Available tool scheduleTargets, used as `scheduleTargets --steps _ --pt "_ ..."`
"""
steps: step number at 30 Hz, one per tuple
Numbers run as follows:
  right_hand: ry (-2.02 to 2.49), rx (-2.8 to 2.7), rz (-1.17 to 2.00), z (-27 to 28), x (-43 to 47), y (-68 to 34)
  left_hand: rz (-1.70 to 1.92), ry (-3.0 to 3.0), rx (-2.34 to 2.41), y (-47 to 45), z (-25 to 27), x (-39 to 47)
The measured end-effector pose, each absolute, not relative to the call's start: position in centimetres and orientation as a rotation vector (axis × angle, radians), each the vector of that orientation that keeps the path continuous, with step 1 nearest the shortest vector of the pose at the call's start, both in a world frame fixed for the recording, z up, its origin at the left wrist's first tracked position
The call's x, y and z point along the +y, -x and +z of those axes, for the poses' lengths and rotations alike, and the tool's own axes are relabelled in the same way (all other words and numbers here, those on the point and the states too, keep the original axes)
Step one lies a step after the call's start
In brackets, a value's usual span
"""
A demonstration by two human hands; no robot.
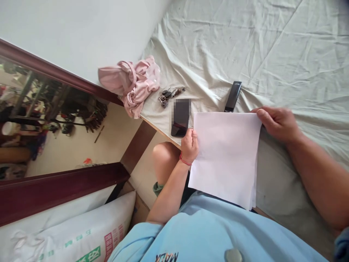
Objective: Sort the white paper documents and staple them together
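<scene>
A wrinkled grey-green cloth (272, 54) spreads widest. A bulging white sack (79, 222), contents hidden, bears green and red printing, too unclear to read; the light-blue fabric shirt (218, 225) shows dark letters beginning "MA". Before it are rectangular white paper sheets (223, 156), left hand (190, 145) clamped on their left edge, right hand (280, 123) pinching the far right corner.

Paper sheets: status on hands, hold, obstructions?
Left hand gripping left edge, right hand pinching top right corner. Sheets slightly fanned, bottom right. Phone near left hand, not overlapping.
</scene>
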State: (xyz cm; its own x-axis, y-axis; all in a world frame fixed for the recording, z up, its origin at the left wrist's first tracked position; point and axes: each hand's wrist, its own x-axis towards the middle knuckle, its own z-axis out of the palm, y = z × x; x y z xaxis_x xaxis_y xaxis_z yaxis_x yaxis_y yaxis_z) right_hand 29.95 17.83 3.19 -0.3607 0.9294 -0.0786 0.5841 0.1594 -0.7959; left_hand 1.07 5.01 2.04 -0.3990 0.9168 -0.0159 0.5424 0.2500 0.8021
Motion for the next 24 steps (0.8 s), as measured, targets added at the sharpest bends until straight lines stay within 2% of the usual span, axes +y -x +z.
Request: scheduleTargets --steps 5,9,17,24 --pt "1.188 -1.804 1.473 2.9 18.2 -31.0 1.02 -1.378 2.079 -0.8 1.4 4.6" --pt "1.249 -2.021 1.449 2.7 18.3 -30.9 1.027 -1.366 2.079 -0.8 1.4 4.5" --pt "1.161 -1.329 1.485 2.2 18.4 -30.8 1.032 -1.078 1.623 0.6 3.3 3.5" --pt "1.133 -1.197 1.528 2.0 18.4 -30.7 0.814 -0.902 1.482 0.6 4.5 0.7"
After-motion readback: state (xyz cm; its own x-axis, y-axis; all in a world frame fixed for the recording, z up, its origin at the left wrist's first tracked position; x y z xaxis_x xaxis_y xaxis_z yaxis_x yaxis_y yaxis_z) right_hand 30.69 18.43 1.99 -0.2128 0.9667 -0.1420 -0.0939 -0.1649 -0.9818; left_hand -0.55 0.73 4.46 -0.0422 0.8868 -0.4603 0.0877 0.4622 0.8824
